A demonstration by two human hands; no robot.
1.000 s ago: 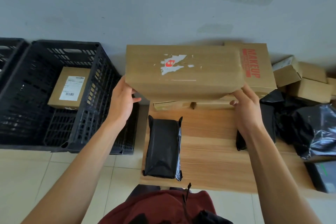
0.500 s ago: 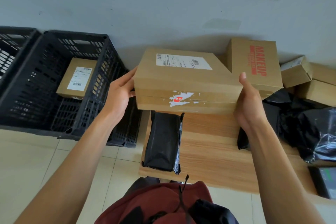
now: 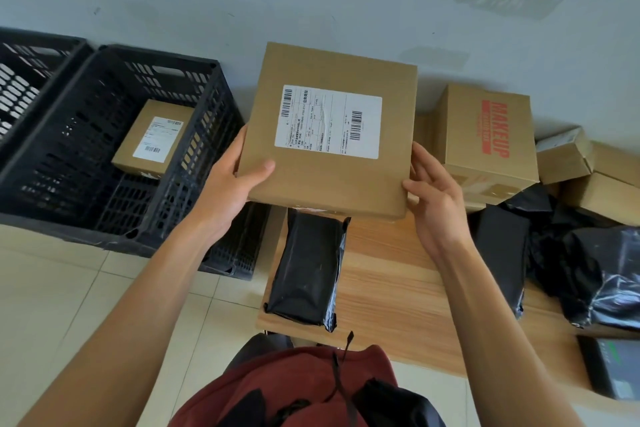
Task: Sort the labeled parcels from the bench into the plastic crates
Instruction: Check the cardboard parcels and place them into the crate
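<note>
I hold a flat cardboard parcel with its white shipping label facing up, above the left end of the wooden bench. My left hand grips its left edge, thumb curled over the top face. My right hand touches the right edge with fairly straight fingers, thumb at the near right corner. On the floor to the left stands a black plastic crate with one small labeled box inside. A second black crate shows at the far left.
A black poly-bag parcel lies on the bench under the held box. A MAKEUP carton, small cardboard boxes and several black bags crowd the right side. A dark device sits at the bench's near right. A wall is close behind.
I have turned the parcel over so its label face points up at me, and shifted it left toward the crate. My right fingers have loosened along its edge.
</note>
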